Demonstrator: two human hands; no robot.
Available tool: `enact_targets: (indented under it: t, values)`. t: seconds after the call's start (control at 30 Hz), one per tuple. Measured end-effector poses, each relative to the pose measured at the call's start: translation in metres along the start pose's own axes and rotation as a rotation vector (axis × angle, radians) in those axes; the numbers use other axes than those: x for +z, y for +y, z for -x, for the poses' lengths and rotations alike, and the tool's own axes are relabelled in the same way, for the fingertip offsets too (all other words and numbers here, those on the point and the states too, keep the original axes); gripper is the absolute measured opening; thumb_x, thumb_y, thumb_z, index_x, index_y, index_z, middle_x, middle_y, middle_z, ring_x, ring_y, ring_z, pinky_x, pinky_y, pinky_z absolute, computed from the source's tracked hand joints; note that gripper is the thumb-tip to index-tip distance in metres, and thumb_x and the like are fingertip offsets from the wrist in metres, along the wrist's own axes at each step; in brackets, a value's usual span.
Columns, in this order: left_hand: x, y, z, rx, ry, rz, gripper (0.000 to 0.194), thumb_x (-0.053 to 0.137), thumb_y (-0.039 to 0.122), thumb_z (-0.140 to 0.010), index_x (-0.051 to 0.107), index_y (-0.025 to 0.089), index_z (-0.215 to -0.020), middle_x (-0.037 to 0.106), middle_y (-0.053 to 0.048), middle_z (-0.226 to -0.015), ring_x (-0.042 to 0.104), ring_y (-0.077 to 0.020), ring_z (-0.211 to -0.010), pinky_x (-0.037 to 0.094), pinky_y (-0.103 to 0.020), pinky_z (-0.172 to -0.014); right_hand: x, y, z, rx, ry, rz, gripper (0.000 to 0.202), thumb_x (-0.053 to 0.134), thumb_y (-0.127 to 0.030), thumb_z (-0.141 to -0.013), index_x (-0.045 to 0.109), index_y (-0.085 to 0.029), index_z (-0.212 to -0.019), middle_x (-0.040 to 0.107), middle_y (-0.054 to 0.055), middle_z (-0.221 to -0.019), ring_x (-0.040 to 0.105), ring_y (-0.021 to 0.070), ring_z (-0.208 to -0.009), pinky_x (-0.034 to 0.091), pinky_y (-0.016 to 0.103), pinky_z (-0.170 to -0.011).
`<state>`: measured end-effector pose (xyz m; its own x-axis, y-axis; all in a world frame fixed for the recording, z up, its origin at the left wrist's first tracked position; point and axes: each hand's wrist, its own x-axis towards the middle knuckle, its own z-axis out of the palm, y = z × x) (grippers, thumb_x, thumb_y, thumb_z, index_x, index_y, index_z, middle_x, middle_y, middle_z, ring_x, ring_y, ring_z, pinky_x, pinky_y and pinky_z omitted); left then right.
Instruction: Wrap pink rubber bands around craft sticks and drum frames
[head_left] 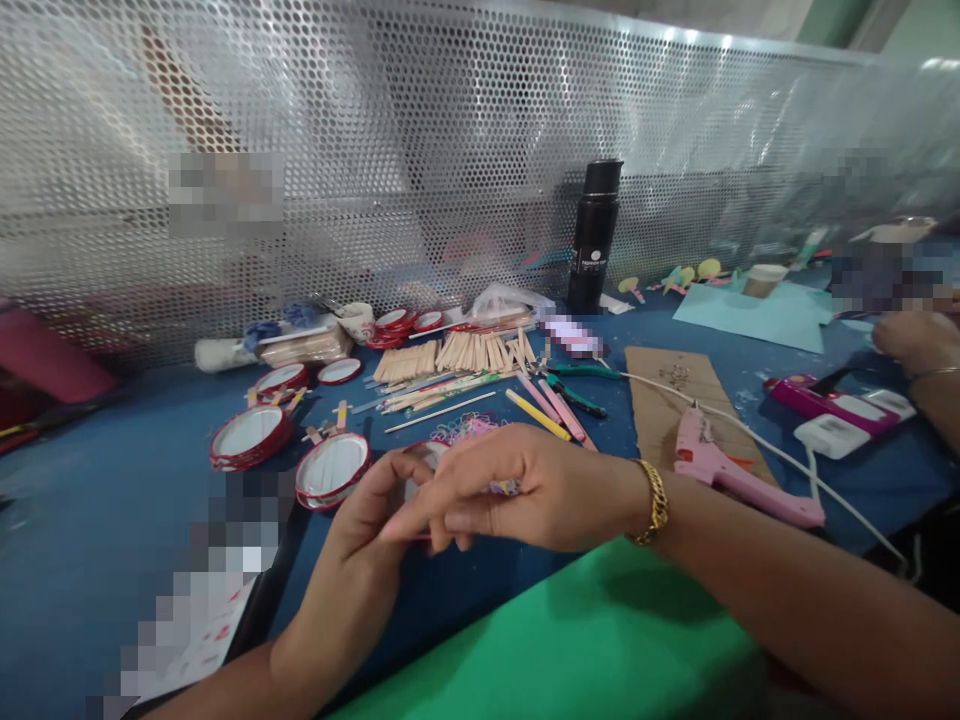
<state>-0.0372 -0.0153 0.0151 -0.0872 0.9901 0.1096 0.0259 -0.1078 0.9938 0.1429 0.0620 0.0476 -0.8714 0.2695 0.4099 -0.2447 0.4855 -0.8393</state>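
Note:
My left hand [371, 535] is closed around a round white-faced disc with a red rim [420, 465], most of it hidden behind my fingers. Over it reaches my right hand [517, 490], its fingers bent together at the disc and crossing my left fingers. Whatever its fingertips pinch is hidden. Just behind the hands lies a pile of thin coloured bands [469, 427]. To the left, similar red-rimmed discs [334, 470] lie on the blue table, another stack [251, 437] beside them.
Wooden sticks [484, 352] lie behind the hands, near green-handled pliers [577, 390]. At the right, a pink glue gun [739, 480] rests partly on cardboard [667, 400], beside a purple power strip [825, 405]. A black bottle [595, 240] stands by the perforated metal screen [420, 130]. Another person's hand [919, 340] is far right.

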Motion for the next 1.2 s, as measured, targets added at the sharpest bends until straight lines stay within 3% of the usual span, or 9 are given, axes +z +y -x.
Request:
enact_targets:
  t: [0.1,0.17,0.27,0.4,0.5,0.67,0.9,1.03,1.2]
  values:
    - [0.001,0.001,0.002,-0.008,0.002,-0.077,0.026,0.072,0.045,-0.083,0.061,0.022,-0.086,0.059,0.001,-0.070,0.048,-0.0116,-0.057,0.039,-0.022,-0.049,-0.003,0.009,0.001,0.030,0.141,0.057,0.042,0.056,-0.027,-0.099,0.057,-0.025,-0.140,0.071,0.001,-0.102,0.063,0.0068,-0.066,0.056,0.025,-0.070]
    - [0.000,0.001,0.001,-0.031,0.070,-0.090,0.026,0.073,0.043,-0.082,0.060,0.024,-0.094,0.059,0.003,-0.073,0.047,-0.0105,-0.056,0.037,-0.020,-0.048,-0.007,0.012,0.002,0.029,0.210,0.163,0.063,0.068,-0.035,-0.091,0.046,-0.029,-0.150,0.069,0.003,-0.114,0.065,0.0090,-0.072,0.058,0.028,-0.072]
    - [-0.002,0.002,-0.003,-0.049,0.161,-0.082,0.040,0.076,0.040,-0.078,0.059,0.026,-0.110,0.062,0.002,-0.084,0.053,-0.0119,-0.063,0.042,-0.021,-0.052,-0.015,0.013,0.004,-0.006,0.235,0.411,0.087,0.082,-0.042,-0.078,0.039,-0.032,-0.153,0.062,0.008,-0.135,0.066,0.0194,-0.105,0.055,0.039,-0.093]
    - [0.000,0.003,-0.005,-0.044,0.203,-0.043,0.059,0.083,0.037,-0.070,0.055,0.025,-0.121,0.067,-0.002,-0.099,0.062,-0.0174,-0.080,0.053,-0.026,-0.066,-0.015,0.020,0.005,-0.022,0.160,0.670,0.098,0.087,-0.049,-0.070,0.038,-0.030,-0.152,0.049,0.012,-0.151,0.045,0.0314,-0.140,0.034,0.052,-0.115]
    - [0.004,0.004,-0.004,-0.079,0.197,-0.031,0.060,0.085,0.036,-0.067,0.057,0.023,-0.118,0.068,-0.003,-0.102,0.064,-0.0189,-0.085,0.054,-0.027,-0.070,-0.010,0.027,0.004,-0.012,0.124,0.710,0.101,0.088,-0.053,-0.066,0.038,-0.027,-0.150,0.049,0.014,-0.151,0.044,0.0324,-0.140,0.027,0.053,-0.116]
    - [0.002,0.001,0.000,-0.152,0.153,-0.046,0.053,0.084,0.042,-0.069,0.062,0.024,-0.113,0.068,-0.001,-0.096,0.061,-0.0151,-0.074,0.049,-0.022,-0.058,-0.003,0.028,0.003,0.030,0.117,0.695,0.095,0.090,-0.051,-0.063,0.044,-0.026,-0.142,0.055,0.014,-0.144,0.051,0.0317,-0.133,0.027,0.052,-0.115]
    - [0.000,0.000,0.006,-0.271,0.175,0.107,0.051,0.076,0.049,-0.077,0.067,0.023,-0.120,0.064,0.001,-0.072,0.051,-0.0117,-0.055,0.042,-0.023,-0.050,-0.002,0.027,0.002,0.080,0.137,0.682,0.091,0.091,-0.052,-0.062,0.048,-0.026,-0.137,0.058,0.013,-0.141,0.053,0.0312,-0.129,0.028,0.052,-0.113]
    - [0.005,0.008,0.002,-0.270,0.097,0.136,0.041,0.082,0.041,-0.070,0.072,0.020,-0.103,0.066,-0.001,-0.078,0.054,-0.0124,-0.061,0.047,-0.024,-0.055,-0.006,0.030,0.004,0.095,0.176,0.694,0.095,0.090,-0.057,-0.059,0.048,-0.024,-0.137,0.059,0.014,-0.140,0.055,0.0321,-0.127,0.025,0.053,-0.114]
    - [-0.002,0.004,-0.007,-0.284,-0.019,-0.103,0.038,0.077,0.053,-0.075,0.066,0.017,-0.075,0.057,0.001,-0.062,0.043,-0.0097,-0.054,0.035,-0.021,-0.049,-0.010,0.034,0.004,0.108,0.180,0.669,0.098,0.091,-0.060,-0.056,0.049,-0.022,-0.136,0.060,0.015,-0.136,0.055,0.0332,-0.126,0.028,0.053,-0.113]
